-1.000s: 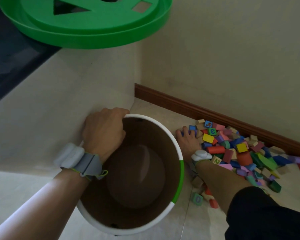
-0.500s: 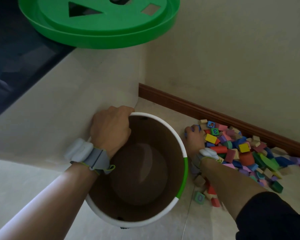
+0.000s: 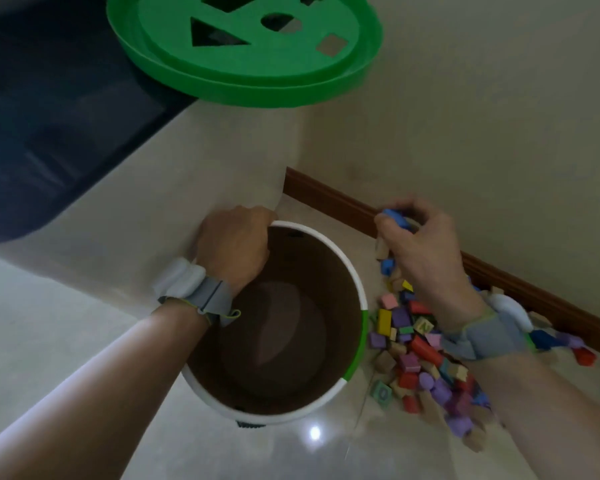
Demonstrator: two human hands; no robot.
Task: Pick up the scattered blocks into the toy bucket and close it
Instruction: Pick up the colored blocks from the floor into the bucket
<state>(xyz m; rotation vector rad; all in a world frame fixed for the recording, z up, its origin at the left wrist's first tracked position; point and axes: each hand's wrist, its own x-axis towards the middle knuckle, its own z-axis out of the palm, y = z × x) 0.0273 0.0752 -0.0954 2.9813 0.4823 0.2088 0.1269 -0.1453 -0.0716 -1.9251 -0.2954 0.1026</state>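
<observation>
On the pale floor by the wall corner sits the toy bucket (image 3: 278, 320), open top facing up at me, brown inside with nothing I can see in it yet, so I judge filling has barely begun. My left hand (image 3: 234, 249) is curled over the far-left part of its white rim, fingers hooked inside, I'd say to keep it from sliding or tipping while stuff gets dropped in. My right hand (image 3: 418, 244) is raised just right of the rim, above the near end of the pile, fingers closed around a blue block (image 3: 395, 218); a tan block (image 3: 381, 249) shows under the palm, can't tell if that one is gripped or just lying behind. Scattered blocks (image 3: 426, 355) lie in a heap right of the bucket, running along the brown baseboard (image 3: 329, 202), some touching the bucket's side, mixed colours, a few with letters. Bucket parked right beside the heap makes each carry short. Green lid (image 3: 246, 50) with shape cutouts rests up on the ledge (image 3: 153, 161) at top, well apart from the bucket, out of the way until closing. Grey wristbands on both wrists. Next move as I judge it: swing the right hand over the opening and release; risk is a block bouncing off the rim.
</observation>
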